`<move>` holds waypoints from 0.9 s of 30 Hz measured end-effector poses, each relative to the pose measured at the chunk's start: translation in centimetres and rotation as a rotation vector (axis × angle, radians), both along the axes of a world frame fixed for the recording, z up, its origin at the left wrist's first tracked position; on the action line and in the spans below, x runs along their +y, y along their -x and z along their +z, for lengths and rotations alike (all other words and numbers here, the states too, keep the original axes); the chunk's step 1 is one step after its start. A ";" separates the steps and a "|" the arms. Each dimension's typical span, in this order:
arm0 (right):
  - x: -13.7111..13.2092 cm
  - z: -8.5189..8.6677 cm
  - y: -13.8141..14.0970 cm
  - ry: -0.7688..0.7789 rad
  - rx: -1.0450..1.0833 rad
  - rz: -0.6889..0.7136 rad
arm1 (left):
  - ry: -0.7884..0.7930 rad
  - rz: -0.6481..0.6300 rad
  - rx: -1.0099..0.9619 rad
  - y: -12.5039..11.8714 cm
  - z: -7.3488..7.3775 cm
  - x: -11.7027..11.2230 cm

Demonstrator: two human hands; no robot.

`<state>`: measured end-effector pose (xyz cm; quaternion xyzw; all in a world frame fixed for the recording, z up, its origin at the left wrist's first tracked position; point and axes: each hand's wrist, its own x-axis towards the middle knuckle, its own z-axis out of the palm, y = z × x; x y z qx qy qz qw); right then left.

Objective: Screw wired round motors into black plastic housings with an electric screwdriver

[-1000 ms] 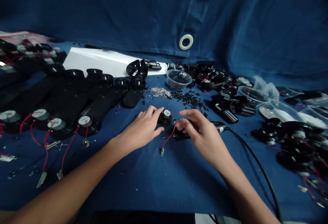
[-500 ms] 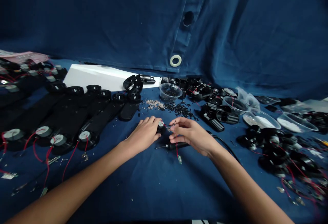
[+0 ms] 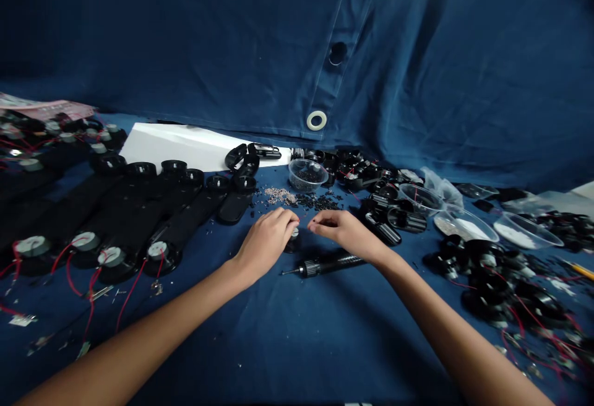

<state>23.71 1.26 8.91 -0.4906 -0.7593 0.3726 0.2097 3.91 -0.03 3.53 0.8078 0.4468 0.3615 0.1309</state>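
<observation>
My left hand (image 3: pixel 266 242) is closed in a pinch, with its fingertips at one end of a thin red wire (image 3: pixel 302 216). Opposite it, my right hand (image 3: pixel 346 233) pinches thumb to fingers at the wire's other end. A small pale-topped motor (image 3: pixel 295 233) in a black housing sits just under my left fingertips, partly hidden by them. Close below both hands lies a black electric screwdriver (image 3: pixel 329 264), its thin bit pointing left.
Long black casings (image 3: pixel 185 208) with motors and red wires line the left. Ahead are a clear bowl (image 3: pixel 307 174) of small black parts, loose screws (image 3: pixel 278 195) and black bits (image 3: pixel 318 200). Black housings (image 3: pixel 487 263) pile up at right near clear tubs (image 3: pixel 526 231).
Both hands have closed into pinches near the wire. The dangling wire with a small metal tab no longer shows below my right hand, and more of the screwdriver is visible. The view has shifted slightly.
</observation>
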 end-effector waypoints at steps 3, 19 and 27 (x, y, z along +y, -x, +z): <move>-0.8 0.2 0.0 -0.091 -0.100 0.070 | 0.179 0.045 -0.126 -0.4 -0.2 0.8; -2.8 -2.3 0.9 -0.876 -0.770 0.325 | 0.063 -0.063 0.057 -0.7 -2.6 0.2; -3.7 -2.7 0.7 -0.680 -0.625 0.250 | 0.184 -0.216 0.132 1.4 -0.8 1.2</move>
